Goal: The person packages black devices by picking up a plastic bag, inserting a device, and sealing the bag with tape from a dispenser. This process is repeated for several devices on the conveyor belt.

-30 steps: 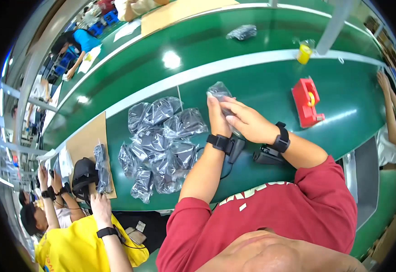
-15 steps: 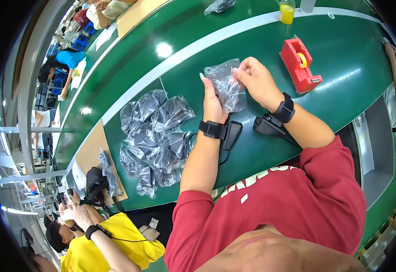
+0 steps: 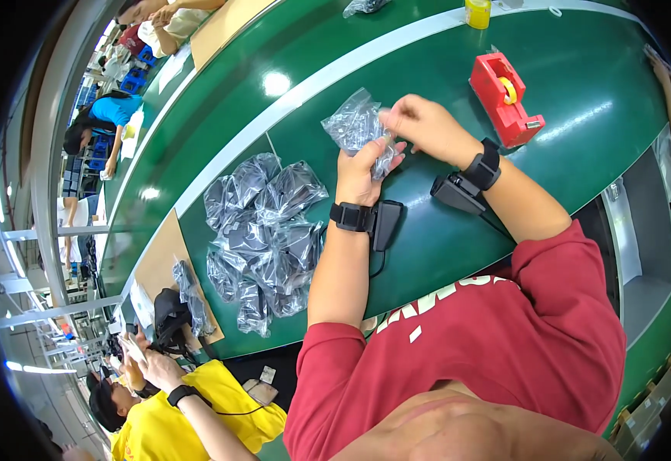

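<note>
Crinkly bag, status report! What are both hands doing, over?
Left hand grips clear plastic bag from below. Right hand pinches its top edge. Bag held above green table. Bag pile left, red tape dispenser right, both apart.

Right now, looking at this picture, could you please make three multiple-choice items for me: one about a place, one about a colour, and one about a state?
1. Where does the pile of clear bags lie?
A. To the person's left on the green table
B. Behind the tape dispenser
C. On the floor

2. What colour is the tape dispenser?
A. Blue
B. Red
C. White

3. What is the state of the small clear bag?
A. Flat on the table, untouched
B. Inside a box
C. Held up in the hands

Answers:
1. A, the pile sits beside the left forearm.
2. B, its body is plainly red.
3. C, the left hand grips it and the right hand pinches its edge.
</note>
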